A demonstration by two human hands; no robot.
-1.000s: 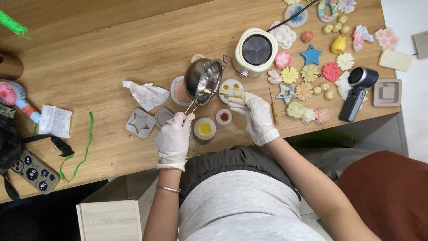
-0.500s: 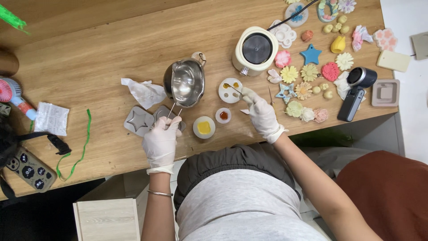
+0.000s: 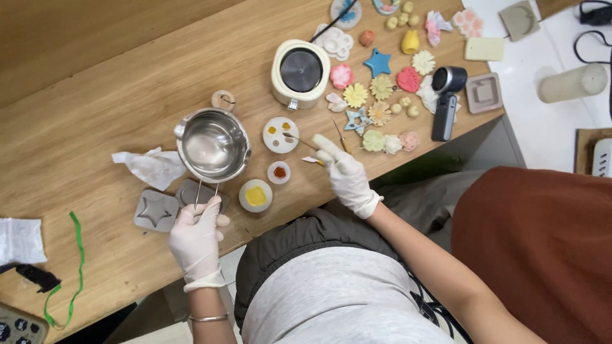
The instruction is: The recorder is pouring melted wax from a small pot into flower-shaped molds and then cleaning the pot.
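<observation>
My left hand (image 3: 196, 237), in a white glove, grips the wire handle of a small steel pot (image 3: 213, 144) that sits upright on the wooden table (image 3: 95, 102). My gloved right hand (image 3: 342, 172) holds a thin metal stick (image 3: 299, 141) whose tip reaches a small round white palette (image 3: 280, 134) with yellow spots. Between the hands lie a round yellow wax piece (image 3: 255, 195) and a little dish of orange-red colour (image 3: 278, 172). Grey star moulds (image 3: 156, 211) lie under and beside the pot handle.
A cream round melting heater (image 3: 300, 68) stands behind the palette. Several coloured flower and star wax shapes (image 3: 380, 86) spread to the right, beside a black camera (image 3: 445, 97). Crumpled tissue (image 3: 152, 167) lies left of the pot; a green ribbon (image 3: 73, 267) lies near the front left edge.
My left hand has carried the pot leftward, levelled it and lowered it onto the table. My right hand has stayed by the palette with the stick.
</observation>
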